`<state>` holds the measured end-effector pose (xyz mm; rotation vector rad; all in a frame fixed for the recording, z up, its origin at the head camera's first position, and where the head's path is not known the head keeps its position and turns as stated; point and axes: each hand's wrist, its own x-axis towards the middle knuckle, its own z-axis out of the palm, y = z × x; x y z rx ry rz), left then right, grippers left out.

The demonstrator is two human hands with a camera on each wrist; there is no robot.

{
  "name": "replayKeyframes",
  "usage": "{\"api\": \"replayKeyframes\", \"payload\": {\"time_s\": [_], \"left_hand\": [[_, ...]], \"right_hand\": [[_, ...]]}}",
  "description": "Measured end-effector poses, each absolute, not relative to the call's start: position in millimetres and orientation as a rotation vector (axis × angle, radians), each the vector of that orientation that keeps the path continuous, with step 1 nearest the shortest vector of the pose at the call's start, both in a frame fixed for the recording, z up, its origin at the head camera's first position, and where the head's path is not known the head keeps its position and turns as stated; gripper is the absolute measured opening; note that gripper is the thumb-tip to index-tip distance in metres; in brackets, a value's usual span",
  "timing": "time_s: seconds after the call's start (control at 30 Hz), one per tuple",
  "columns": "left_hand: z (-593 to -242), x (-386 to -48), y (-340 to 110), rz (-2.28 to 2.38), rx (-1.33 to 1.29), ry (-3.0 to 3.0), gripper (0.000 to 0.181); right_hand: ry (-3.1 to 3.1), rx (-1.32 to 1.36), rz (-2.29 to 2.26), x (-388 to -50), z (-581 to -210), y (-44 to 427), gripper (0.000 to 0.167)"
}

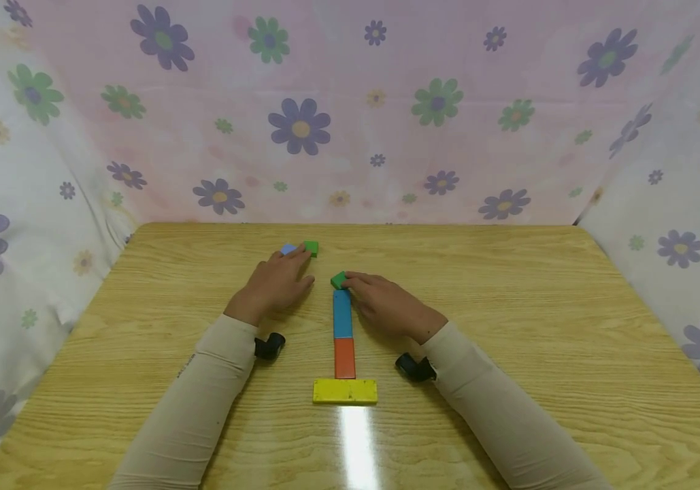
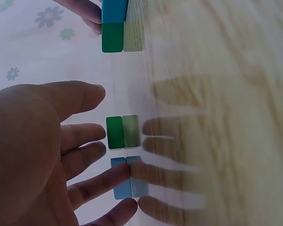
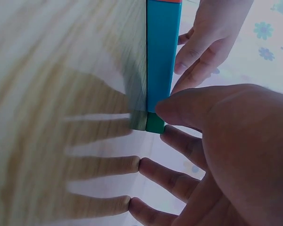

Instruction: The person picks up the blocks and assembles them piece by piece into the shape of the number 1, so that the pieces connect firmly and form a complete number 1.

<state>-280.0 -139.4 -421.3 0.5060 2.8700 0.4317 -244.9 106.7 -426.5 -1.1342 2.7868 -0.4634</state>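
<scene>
Only the head view shows the yellow block (image 1: 345,391) touching the red block (image 1: 345,358).

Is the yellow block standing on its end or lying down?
The yellow block is lying down: the head view shows its long side stretched along the table.

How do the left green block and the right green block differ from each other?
The left green block sits roughly square; the right green block is askew. The left one neighbours a light blue block; the right one adjoins the far end of the darker blue block. Both lie on the table.
</scene>
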Motion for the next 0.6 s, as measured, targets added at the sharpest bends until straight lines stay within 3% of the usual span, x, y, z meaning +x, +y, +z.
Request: {"api": "replayKeyframes", "payload": {"time_s": [0.6], "left_hand": [[-422.5, -278.4, -136.5, 0.362, 0.533, 2.912, 0.059]], "right_hand": [[2.787, -1.130, -0.480, -245.4, -427.5, 107.3, 0.038]]}}
